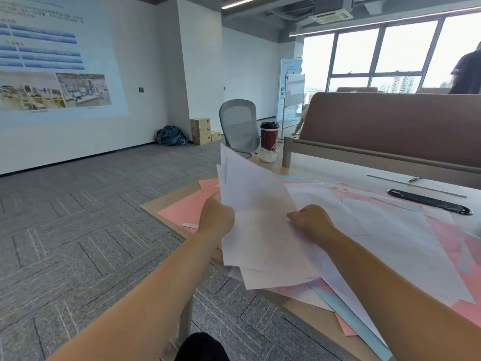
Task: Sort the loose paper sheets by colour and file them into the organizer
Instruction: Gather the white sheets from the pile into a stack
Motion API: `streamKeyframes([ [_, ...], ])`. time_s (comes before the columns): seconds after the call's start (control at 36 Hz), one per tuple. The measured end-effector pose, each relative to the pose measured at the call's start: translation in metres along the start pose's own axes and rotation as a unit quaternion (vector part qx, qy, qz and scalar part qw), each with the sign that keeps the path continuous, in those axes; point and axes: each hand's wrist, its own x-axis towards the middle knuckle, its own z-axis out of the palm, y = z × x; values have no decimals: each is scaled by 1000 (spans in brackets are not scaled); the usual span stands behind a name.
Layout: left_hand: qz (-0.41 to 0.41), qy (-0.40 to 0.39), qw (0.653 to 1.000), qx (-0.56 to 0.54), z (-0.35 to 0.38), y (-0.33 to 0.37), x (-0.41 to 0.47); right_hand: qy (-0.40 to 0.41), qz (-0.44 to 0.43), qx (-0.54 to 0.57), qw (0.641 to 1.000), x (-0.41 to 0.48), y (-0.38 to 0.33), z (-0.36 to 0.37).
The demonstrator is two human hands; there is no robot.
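My left hand [216, 217] grips the left edge of a stack of white sheets [257, 222], lifted and fanned above the table corner. My right hand [311, 220] rests on the stack's right side, fingers curled against the paper; whether it pinches a sheet is unclear. More white sheets [385, 238] lie spread on the table over pink sheets [184, 209] and light blue sheets [346, 321]. No organizer is clearly visible.
The wooden table [307, 311] ends at a corner near my left hand, with carpet floor beyond. A black flat object [429, 201] and a metal ruler [416, 185] lie at the right. A coffee cup [269, 136], grey chair [238, 126] and brown divider [390, 126] stand behind.
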Motion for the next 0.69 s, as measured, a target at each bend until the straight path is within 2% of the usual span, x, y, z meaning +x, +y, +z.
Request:
streamKeyframes([
  [0.11, 34, -6, 998, -57, -5, 13, -5, 22, 20, 100, 995, 1, 4, -17],
  [0.22, 48, -38, 993, -98, 0, 26, -6, -11, 66, 239, 969, 0, 8, -35],
  [0.31, 41, -52, 992, -107, 14, 32, -1, 2, 74, 272, 959, 9, 15, -47],
  [0.47, 16, -72, 992, -99, 64, 33, 28, 102, 8, 93, 990, 42, 39, -66],
  [0.56, 7, -98, 993, -71, 89, 32, 43, 124, -2, 23, 992, 61, 48, -68],
  [0.69, -7, -92, 996, 0, 121, 24, 72, 124, 29, -37, 991, 92, 58, -62],
])
